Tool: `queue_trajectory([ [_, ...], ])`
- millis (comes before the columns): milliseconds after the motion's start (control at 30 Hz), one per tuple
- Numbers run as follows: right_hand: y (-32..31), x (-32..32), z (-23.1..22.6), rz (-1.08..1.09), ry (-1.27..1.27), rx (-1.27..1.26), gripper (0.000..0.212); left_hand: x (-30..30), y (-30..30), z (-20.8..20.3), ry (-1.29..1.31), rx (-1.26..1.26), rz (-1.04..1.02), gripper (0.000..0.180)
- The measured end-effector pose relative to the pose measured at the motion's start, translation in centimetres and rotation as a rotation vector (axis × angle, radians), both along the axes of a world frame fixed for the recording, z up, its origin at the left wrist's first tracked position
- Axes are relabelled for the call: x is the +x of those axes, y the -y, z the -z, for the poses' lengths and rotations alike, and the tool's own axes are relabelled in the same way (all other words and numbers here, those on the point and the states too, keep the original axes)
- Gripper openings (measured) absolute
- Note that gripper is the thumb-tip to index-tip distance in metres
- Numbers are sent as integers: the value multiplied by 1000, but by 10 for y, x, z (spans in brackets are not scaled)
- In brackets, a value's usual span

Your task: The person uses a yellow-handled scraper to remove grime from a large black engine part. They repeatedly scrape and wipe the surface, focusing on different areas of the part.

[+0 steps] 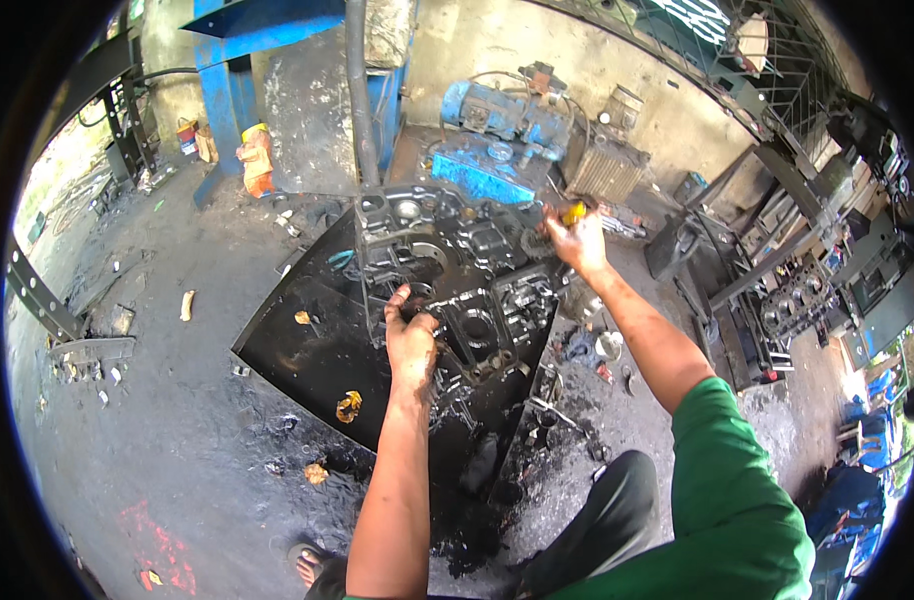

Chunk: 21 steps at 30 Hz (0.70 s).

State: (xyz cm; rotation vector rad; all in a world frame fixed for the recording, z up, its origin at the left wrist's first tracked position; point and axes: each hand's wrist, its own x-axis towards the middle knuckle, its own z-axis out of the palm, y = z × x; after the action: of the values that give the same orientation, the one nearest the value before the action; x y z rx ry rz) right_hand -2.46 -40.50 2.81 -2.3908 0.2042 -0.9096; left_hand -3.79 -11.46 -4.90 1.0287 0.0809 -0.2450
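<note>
A dark, oily metal engine casting (447,270) with round openings and ribs lies on a black metal tray (307,365) in front of me. My left hand (412,345) grips the casting's near left part beside a round opening; its index finger and thumb show, the other fingers are partly hidden. Out at the casting's far right end, my right hand (577,243) is closed around a small yellow object (575,213). Only a bit of yellow shows between the fingers, so its exact kind is hidden.
A blue motor-driven machine (502,120) and a finned radiator-like block (607,165) stand by the back wall. Another engine block (797,297) sits at the right. Crumpled scraps (348,406) lie on the tray, and small parts and a white cup (608,346) are to its right.
</note>
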Motion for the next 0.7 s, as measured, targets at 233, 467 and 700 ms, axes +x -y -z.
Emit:
queue_trajectory([
  [233,19,-3,1,385,-33,-41,34,1,4,6,42,-76,-34,54],
  [467,26,7,1,74,227,-642,20,2,2,6,9,-57,-6,51],
  [700,28,-26,11,-178,278,-448,21,1,4,7,61,-91,-33,49],
])
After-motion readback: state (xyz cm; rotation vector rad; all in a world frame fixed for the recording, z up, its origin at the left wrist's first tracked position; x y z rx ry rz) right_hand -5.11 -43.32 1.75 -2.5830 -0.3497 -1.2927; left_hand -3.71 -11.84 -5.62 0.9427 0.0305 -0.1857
